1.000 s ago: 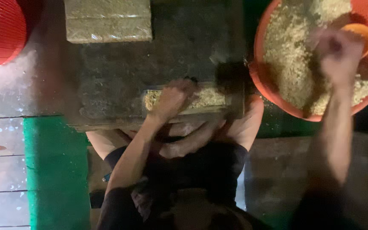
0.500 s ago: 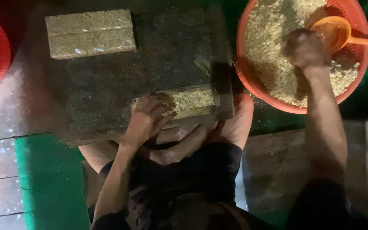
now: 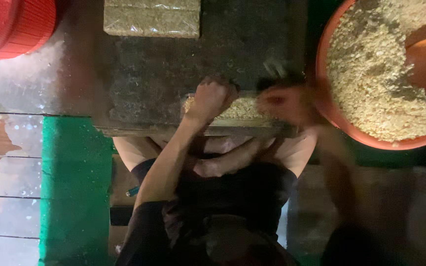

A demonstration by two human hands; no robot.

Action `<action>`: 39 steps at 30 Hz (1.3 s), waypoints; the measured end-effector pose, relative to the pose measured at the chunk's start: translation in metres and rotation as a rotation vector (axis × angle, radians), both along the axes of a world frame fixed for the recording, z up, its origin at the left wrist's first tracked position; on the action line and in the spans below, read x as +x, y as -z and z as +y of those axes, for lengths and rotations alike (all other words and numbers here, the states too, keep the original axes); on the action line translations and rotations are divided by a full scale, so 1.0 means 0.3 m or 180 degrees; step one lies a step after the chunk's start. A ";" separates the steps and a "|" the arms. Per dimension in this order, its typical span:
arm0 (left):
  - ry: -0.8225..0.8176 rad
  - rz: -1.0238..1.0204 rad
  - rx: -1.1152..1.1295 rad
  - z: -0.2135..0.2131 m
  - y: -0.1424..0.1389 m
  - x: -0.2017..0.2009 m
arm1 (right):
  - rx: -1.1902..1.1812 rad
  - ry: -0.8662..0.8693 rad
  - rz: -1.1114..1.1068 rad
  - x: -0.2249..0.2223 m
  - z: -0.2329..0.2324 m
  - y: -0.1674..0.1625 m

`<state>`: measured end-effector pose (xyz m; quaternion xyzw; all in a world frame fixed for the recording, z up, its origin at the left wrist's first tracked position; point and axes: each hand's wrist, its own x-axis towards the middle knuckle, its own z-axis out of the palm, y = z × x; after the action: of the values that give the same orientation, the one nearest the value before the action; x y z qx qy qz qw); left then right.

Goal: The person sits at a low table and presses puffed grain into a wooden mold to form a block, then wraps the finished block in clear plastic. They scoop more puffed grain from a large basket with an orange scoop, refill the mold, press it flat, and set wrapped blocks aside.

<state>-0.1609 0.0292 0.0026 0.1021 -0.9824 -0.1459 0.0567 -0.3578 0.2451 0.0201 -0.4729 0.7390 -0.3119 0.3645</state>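
At near table (image 3: 173,74) edge | your left hand (image 3: 212,98) fisted on loose grain fill (image 3: 237,107) | right hand (image 3: 284,103) blurred, grip unclear | fill crumbly, light: press from above, don't pinch.

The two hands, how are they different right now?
The left hand shows sharp and clear, while the right hand is a smear of motion blur. The left hand is curled into a fist pressing down on the pale grainy stuff in the mould; the right hand's fingers cannot be made out. The right hand is nearer the orange tub of grain. Both are bare and sit at the dark board's near edge.
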 end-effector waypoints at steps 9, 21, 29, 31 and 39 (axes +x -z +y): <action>0.0772 0.1261 0.0797 0.052 -0.047 0.169 | -0.0680 0.1492 0.1780 -0.372 0.200 -0.102; -0.0180 0.1260 -0.0022 0.089 0.052 0.363 | -0.0003 0.2351 0.3517 -0.505 0.254 -0.153; -0.1031 0.1130 0.0889 0.191 0.197 0.490 | -0.0144 0.0244 0.2672 0.444 -0.058 0.186; -0.1027 0.1387 0.1252 0.149 0.172 0.464 | -0.0082 0.0004 0.2629 0.563 -0.131 0.225; -0.1043 0.0907 0.2958 -0.136 0.033 0.321 | 0.0335 -0.0015 0.2490 0.695 -0.313 0.116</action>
<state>-0.0644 -0.0115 -0.0071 0.2483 -0.7674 -0.5689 0.1607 -0.1493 0.1513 -0.0146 -0.5384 0.8360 -0.0689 0.0799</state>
